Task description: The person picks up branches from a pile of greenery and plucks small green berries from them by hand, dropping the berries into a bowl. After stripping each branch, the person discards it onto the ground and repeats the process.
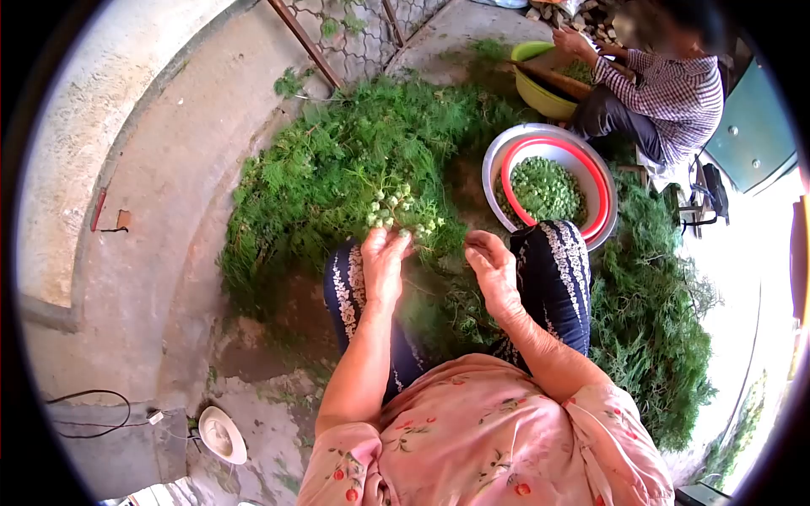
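Note:
My left hand (386,260) is closed, its thumb and fingers pinching a green sprig (398,209) that bears several pale green, knobbly cones. Beyond it spreads a large heap of feathery evergreen branches (337,160). Over my right knee, my right hand (493,268) has its fingertips pressed together. Whatever they may hold is too small to make out. Past that knee stands a red-rimmed basin (602,196) with small green cones (544,187) inside. It sits within a wider metal basin (492,179).
At the upper right, another person (666,101) sits beside a yellow-green tub (540,95). More cut branches (645,312) lie to my right. A white bowl-like dish (222,434) and a dark cable (126,413) are at the lower left. A curved concrete ledge (110,126) runs along the left.

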A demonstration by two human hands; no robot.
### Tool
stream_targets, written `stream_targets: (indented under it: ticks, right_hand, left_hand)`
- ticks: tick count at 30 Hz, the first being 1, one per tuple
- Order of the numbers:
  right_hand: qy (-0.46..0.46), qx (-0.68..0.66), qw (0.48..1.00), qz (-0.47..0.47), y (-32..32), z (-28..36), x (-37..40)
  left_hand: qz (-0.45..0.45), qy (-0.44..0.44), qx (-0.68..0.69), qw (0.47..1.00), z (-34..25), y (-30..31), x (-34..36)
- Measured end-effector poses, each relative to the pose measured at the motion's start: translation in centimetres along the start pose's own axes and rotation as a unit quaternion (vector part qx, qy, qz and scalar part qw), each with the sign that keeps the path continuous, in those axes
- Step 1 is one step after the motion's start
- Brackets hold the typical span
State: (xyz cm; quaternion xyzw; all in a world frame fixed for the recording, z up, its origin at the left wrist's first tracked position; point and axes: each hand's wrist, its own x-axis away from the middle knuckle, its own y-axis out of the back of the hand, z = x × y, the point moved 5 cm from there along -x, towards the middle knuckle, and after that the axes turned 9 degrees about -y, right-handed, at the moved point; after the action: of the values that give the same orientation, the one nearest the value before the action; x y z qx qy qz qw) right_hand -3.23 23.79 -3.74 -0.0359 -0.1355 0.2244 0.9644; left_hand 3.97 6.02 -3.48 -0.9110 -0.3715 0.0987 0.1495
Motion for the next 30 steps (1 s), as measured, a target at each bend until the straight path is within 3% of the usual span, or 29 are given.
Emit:
stream_targets:
  ticks: [2,3,5,6,9,10,13,15,19,20,24,27,30]
  right_hand:
    - [0.053,0.149,0.987,0.002,-0.2,-2.2,-1.6]
    - [0.016,0.141,0.989,0.038,-0.8,-2.7,-2.0]
    - [-0.078,0.038,0.994,0.066,-1.8,-3.8,-2.6]
    - [-0.080,0.061,0.993,0.063,-2.2,-3.4,-2.8]
    - [-0.128,-0.071,0.977,0.153,-3.3,-1.1,-1.9]
    - [-0.126,-0.094,0.981,0.111,-3.2,-0.7,-2.0]
    - [-0.094,-0.103,0.986,0.097,-2.4,0.1,-2.6]
    - [-0.119,-0.102,0.986,0.060,-1.7,1.0,-2.7]
    - [-0.112,-0.138,0.982,0.056,-1.3,0.2,-3.5]
    - [-0.109,-0.149,0.981,0.056,-1.3,0.0,-3.5]
    - [-0.104,-0.078,0.989,0.075,-1.4,0.1,-3.5]
    - [-0.092,-0.042,0.994,0.035,-1.1,0.2,-3.7]
    - [-0.109,-0.094,0.989,0.028,-1.0,0.2,-3.6]
  left_hand:
    - [0.010,0.002,-0.006,1.000,-0.3,-0.5,-0.1]
    - [0.015,0.002,-0.008,1.000,-0.4,-0.8,-0.2]
    - [0.016,0.012,-0.016,1.000,-0.3,-0.9,-0.4]
    - [0.017,0.014,-0.026,0.999,-0.2,-1.0,-0.4]
    - [0.023,0.021,-0.024,0.999,-0.2,-1.7,-0.3]
    - [0.025,0.024,-0.024,0.999,-0.1,-1.9,-0.4]
    - [0.048,0.022,-0.023,0.998,0.5,-2.3,-0.6]
    - [0.057,0.028,-0.014,0.998,0.5,-2.9,-0.6]
    - [0.080,0.064,-0.080,0.992,1.3,-3.1,-0.1]
    - [0.092,0.012,-0.117,0.989,1.2,-3.3,-0.3]
    - [0.080,0.002,-0.119,0.990,0.8,-3.4,0.1]
    - [0.060,0.092,-0.084,0.990,0.1,-4.2,1.2]
    - [0.060,0.079,-0.040,0.994,0.8,-4.7,1.3]
